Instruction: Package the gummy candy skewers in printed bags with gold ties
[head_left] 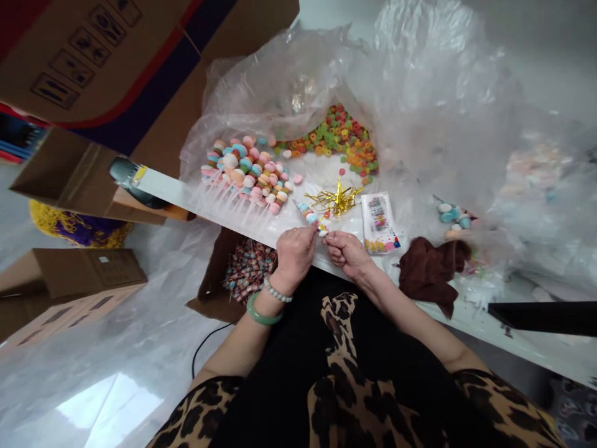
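Note:
My left hand (pixel 296 254) is closed around the lower part of a bagged candy skewer (pixel 308 214), whose pastel pieces point up and away from me. Close beside it, my right hand (pixel 349 252) is closed in a pinch at the skewer's lower end; what lies between its fingertips is too small to make out. Just beyond the hands is a loose bunch of gold twist ties (pixel 339 200). A printed clear packet (pixel 380 223) lies right of them. Several candy skewers with white sticks (pixel 247 171) are piled to the left.
Loose ring candies (pixel 345 140) lie at the back under clear plastic sheeting (pixel 433 81). A brown cloth (pixel 430 270) sits at the table's right front. Below the left edge, a cardboard box (pixel 212 283) holds many wrapped skewers. A large carton (pixel 140 68) stands at upper left.

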A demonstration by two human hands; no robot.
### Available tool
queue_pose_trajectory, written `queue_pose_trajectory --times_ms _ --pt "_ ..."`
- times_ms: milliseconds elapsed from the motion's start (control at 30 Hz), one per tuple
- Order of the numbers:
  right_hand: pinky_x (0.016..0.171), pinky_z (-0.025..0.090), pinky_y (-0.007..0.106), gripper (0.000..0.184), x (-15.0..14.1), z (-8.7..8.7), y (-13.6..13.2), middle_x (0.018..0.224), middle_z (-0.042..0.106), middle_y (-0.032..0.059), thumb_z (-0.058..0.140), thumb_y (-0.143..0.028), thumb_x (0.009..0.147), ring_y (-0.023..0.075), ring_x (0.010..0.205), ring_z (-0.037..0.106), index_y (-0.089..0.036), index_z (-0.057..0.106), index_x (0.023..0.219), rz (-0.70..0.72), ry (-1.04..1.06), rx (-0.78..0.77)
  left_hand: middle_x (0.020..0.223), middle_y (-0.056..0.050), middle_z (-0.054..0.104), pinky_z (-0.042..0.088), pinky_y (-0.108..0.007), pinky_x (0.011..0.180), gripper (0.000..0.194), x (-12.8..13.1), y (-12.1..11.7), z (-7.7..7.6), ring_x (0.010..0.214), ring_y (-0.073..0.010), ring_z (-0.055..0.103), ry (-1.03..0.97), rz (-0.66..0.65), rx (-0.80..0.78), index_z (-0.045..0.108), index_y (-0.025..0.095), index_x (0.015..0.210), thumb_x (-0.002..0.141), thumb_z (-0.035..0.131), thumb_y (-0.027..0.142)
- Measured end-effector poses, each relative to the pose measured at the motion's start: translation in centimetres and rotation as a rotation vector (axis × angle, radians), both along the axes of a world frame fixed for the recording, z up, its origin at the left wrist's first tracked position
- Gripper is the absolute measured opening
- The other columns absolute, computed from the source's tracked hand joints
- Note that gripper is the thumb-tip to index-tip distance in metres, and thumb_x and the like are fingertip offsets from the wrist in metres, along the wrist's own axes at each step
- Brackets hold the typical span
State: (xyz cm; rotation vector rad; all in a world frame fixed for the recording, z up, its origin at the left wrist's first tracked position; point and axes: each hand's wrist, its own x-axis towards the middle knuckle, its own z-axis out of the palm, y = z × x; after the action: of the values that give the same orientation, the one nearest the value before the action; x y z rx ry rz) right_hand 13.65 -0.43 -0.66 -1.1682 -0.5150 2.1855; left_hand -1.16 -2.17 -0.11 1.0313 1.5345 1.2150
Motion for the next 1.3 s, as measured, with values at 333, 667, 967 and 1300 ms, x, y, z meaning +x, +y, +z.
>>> queue_pose_trajectory --times_ms 333,667,967,1300 --pt "0.034 0.010 0.019 0.017 -0.4 -0.2 -0.5 0.040 0.037 -0.0101 0.067 -0.028 0.065 0.0032 0.033 0.021 -0.019 0.052 0.067 -0.085 -0.102 0.055 0.059 -0.001 0.047 0.035 -0.035 0.088 0.021 0.0 0.8 -1.1 0.070 -0.0210 0.050 0.301 -0.183 0.129 0.057 0.023 0.060 0.071 0.066 0.007" --pt "0.034 0.013 0.017 0.018 -0.4 -0.3 0.3 0.039 0.036 -0.0113 0.068 -0.026 0.066 0.0030 0.032 0.021 -0.018 0.053 0.071 -0.144 -0.008 0.022 0.071 0.001 0.057 0.038 -0.026 0.065 0.013 1.5 -1.6 -0.8 0.066 -0.0137 0.050 0.391 -0.058 0.144 0.058 0.020 0.078 0.089 0.055 0.026" --pt "0.032 0.013 0.015 0.016 0.7 -1.0 0.5 0.039 0.032 -0.0117 0.064 -0.023 0.076 0.0032 0.031 0.017 -0.019 0.049 0.069 -0.013 0.191 -0.108 0.078 -0.002 0.067 0.044 -0.026 0.068 0.014 1.1 -0.8 -1.6 0.072 -0.0145 0.059 0.400 -0.192 0.126 0.067 0.020 0.083 0.088 0.061 0.031" --pt "0.031 0.014 0.013 0.016 1.2 -1.1 0.4 0.039 0.030 -0.0108 0.053 -0.020 0.084 0.0037 0.032 0.014 -0.017 0.052 0.069 0.086 0.231 -0.219 0.069 -0.004 0.063 0.036 -0.030 0.064 0.022 -0.1 -0.8 -1.8 0.066 -0.0164 0.055 0.916 -0.300 0.324 0.066 0.019 0.080 0.093 0.054 0.033"
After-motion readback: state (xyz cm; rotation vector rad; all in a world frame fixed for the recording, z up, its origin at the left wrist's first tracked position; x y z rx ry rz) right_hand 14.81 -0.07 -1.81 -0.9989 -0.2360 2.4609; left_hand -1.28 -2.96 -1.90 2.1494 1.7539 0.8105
